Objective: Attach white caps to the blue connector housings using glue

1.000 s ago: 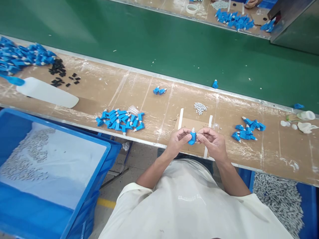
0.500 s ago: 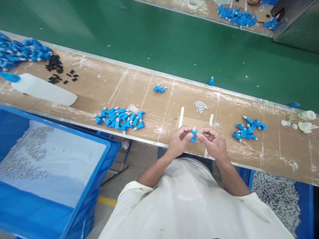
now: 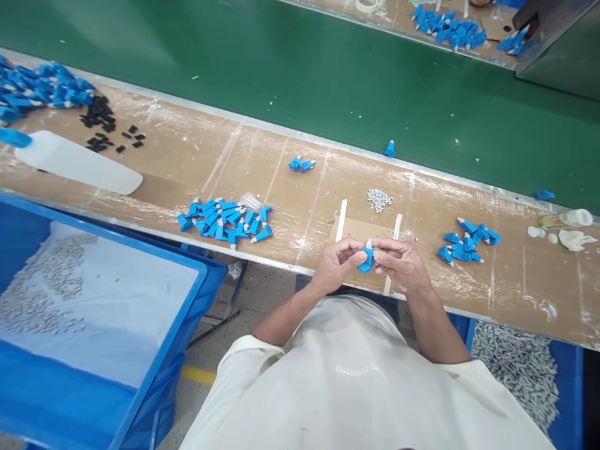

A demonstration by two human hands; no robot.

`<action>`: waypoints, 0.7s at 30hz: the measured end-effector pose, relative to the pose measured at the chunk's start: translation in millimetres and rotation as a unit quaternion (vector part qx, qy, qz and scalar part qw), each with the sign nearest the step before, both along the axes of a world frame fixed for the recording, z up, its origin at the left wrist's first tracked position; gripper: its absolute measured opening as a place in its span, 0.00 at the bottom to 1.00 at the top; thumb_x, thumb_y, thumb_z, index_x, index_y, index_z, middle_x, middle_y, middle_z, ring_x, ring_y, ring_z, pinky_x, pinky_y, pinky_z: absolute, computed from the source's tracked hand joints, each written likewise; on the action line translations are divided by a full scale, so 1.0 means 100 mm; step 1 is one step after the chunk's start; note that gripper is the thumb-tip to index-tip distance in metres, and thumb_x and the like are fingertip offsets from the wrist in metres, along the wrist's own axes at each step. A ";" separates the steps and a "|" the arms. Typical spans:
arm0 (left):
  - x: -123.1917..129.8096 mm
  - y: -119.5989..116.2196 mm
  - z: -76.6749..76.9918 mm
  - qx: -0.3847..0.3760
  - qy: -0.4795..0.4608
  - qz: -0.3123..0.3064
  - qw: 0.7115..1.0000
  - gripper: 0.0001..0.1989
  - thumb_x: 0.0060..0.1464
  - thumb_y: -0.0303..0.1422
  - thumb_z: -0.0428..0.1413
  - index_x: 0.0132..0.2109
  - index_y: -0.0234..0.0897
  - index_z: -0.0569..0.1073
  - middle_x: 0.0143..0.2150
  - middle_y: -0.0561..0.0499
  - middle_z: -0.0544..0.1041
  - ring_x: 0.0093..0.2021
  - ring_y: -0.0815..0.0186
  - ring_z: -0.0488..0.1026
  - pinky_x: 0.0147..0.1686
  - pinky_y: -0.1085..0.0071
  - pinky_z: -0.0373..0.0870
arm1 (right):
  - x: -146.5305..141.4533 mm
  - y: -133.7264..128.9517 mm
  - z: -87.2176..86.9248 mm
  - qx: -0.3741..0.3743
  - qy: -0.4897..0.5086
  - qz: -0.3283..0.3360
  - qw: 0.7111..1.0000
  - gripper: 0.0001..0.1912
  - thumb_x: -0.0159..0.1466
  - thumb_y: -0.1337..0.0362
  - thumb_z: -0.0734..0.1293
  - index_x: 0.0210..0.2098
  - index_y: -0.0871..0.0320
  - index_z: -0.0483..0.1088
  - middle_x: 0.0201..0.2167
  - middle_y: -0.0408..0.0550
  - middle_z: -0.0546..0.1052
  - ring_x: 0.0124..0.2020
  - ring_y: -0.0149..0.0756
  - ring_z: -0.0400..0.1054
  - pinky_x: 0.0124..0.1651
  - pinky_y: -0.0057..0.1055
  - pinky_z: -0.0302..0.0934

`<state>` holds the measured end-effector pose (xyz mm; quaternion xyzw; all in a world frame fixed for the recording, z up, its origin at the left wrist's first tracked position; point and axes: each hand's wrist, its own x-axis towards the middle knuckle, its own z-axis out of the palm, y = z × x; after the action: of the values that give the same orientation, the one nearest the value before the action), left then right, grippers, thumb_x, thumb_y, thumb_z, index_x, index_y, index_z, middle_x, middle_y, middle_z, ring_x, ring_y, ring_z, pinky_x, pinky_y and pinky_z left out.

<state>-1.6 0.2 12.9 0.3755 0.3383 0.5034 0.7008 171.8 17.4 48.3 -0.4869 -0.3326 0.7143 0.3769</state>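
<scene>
A small blue piece with a white tip (image 3: 366, 259) is held upright over a taped cardboard sheet (image 3: 370, 230) at the table's near edge. My left hand (image 3: 335, 265) pinches it from the left between thumb and fingers. From the other side, the thumb and fingertips of my right hand (image 3: 402, 265) close on the same piece near its tip. Just beyond the cardboard lies a small heap of grey-white bits (image 3: 379, 200). Similar blue pieces form one group (image 3: 227, 222) to the left and another (image 3: 469, 242) to the right.
Farther left are a white bottle-like scoop (image 3: 79, 162), black pieces (image 3: 98, 114) and a large blue heap (image 3: 42, 86). Blue bins stand below the table, left (image 3: 202, 281) and right (image 3: 568, 387). A green belt (image 3: 309, 81) runs beyond the table, carrying a blue piece (image 3: 390, 149).
The blue piece in my hands has turned slightly, and my right fingers have shifted around its tip. Loose blue pieces on the green belt have moved slightly left.
</scene>
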 end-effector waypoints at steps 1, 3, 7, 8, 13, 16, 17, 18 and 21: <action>0.00 0.00 0.01 0.001 -0.002 -0.004 1.000 0.22 0.52 0.51 0.67 0.39 0.34 0.77 0.31 0.50 0.79 0.30 0.69 0.74 0.33 0.72 0.71 | 0.00 -0.01 0.00 -0.009 0.007 0.000 1.000 0.24 0.42 0.54 0.86 0.36 0.55 0.84 0.28 0.44 0.80 0.24 0.29 0.71 0.24 0.25 0.69; -0.02 0.01 0.03 0.004 0.002 -0.011 1.000 0.22 0.52 0.50 0.67 0.38 0.35 0.77 0.31 0.50 0.78 0.30 0.69 0.74 0.33 0.72 0.71 | 0.00 -0.02 0.02 -0.020 0.021 -0.005 1.000 0.22 0.41 0.55 0.86 0.34 0.54 0.84 0.28 0.44 0.80 0.24 0.29 0.71 0.23 0.24 0.69; -0.04 0.04 0.05 0.018 0.021 -0.015 1.000 0.22 0.53 0.50 0.66 0.38 0.35 0.76 0.31 0.50 0.77 0.30 0.69 0.73 0.34 0.72 0.71 | -0.01 -0.02 0.03 -0.030 0.039 -0.014 0.999 0.20 0.40 0.57 0.86 0.32 0.53 0.84 0.26 0.42 0.79 0.24 0.28 0.71 0.22 0.22 0.68; -0.04 0.04 0.05 0.022 0.025 -0.016 0.999 0.22 0.53 0.51 0.66 0.38 0.35 0.76 0.31 0.50 0.77 0.30 0.69 0.73 0.34 0.72 0.71 | -0.02 -0.02 0.02 -0.031 0.041 -0.015 0.999 0.20 0.40 0.57 0.86 0.32 0.53 0.84 0.26 0.42 0.80 0.24 0.28 0.71 0.22 0.22 0.68; -0.05 0.05 0.02 0.035 0.049 -0.026 0.998 0.22 0.54 0.52 0.65 0.38 0.35 0.75 0.31 0.51 0.77 0.30 0.70 0.73 0.33 0.72 0.71 | -0.02 0.00 -0.08 -0.039 0.050 -0.006 0.998 0.21 0.41 0.57 0.86 0.34 0.53 0.84 0.28 0.44 0.81 0.25 0.29 0.72 0.25 0.24 0.68; -0.16 0.21 -0.04 0.043 0.110 -0.047 0.992 0.22 0.55 0.51 0.64 0.39 0.35 0.75 0.32 0.50 0.78 0.31 0.68 0.75 0.34 0.72 0.72 | 0.01 0.05 -0.12 -0.035 0.039 0.010 0.999 0.24 0.44 0.56 0.85 0.39 0.53 0.84 0.31 0.45 0.81 0.28 0.30 0.72 0.28 0.25 0.69; -0.23 0.32 -0.07 0.046 0.157 -0.045 0.986 0.20 0.56 0.50 0.63 0.39 0.35 0.76 0.32 0.49 0.79 0.31 0.67 0.75 0.34 0.71 0.73 | 0.04 0.07 -0.13 -0.032 0.032 0.014 0.999 0.25 0.45 0.56 0.85 0.42 0.53 0.84 0.32 0.45 0.81 0.28 0.29 0.72 0.28 0.25 0.69; -0.32 0.45 -0.10 0.048 0.221 -0.034 0.974 0.18 0.56 0.48 0.63 0.40 0.35 0.76 0.33 0.48 0.79 0.32 0.66 0.76 0.35 0.70 0.73 | 0.08 0.10 -0.14 -0.028 0.024 0.014 0.999 0.26 0.46 0.57 0.84 0.44 0.52 0.83 0.33 0.45 0.80 0.29 0.29 0.71 0.29 0.25 0.69; -0.66 0.94 -0.15 0.050 0.465 0.037 0.883 0.12 0.60 0.40 0.59 0.39 0.35 0.77 0.35 0.46 0.82 0.37 0.60 0.79 0.42 0.65 0.74 | 0.27 0.16 -0.15 -0.007 -0.014 -0.015 1.000 0.25 0.48 0.56 0.83 0.46 0.51 0.82 0.33 0.45 0.79 0.28 0.28 0.69 0.28 0.25 0.67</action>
<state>-67.5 93.9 -2.2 0.5878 0.6134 0.3128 0.4248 199.1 33.2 33.3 -0.5041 -0.3260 0.7040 0.3794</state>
